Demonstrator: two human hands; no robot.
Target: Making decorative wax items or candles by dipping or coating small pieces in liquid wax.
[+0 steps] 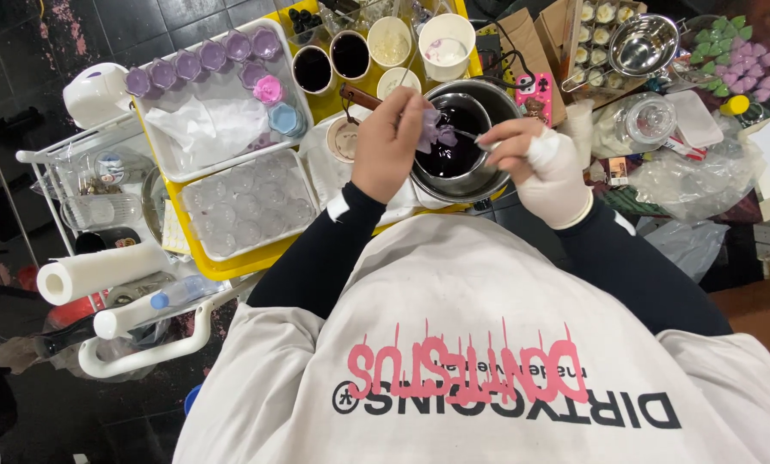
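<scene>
Over dark pot (462, 159), left hand (389, 146) pinching half-hidden purple piece (435, 131)

Just one head cam, looking steeply down and close over the tabletop (333, 107), chest at 6 o'clock.

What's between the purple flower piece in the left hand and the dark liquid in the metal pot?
Nothing visible: the left hand holds the purple flower piece right over the metal pot, with open dark liquid beneath it.

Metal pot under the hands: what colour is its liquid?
Dark purple liquid, head view.
</scene>
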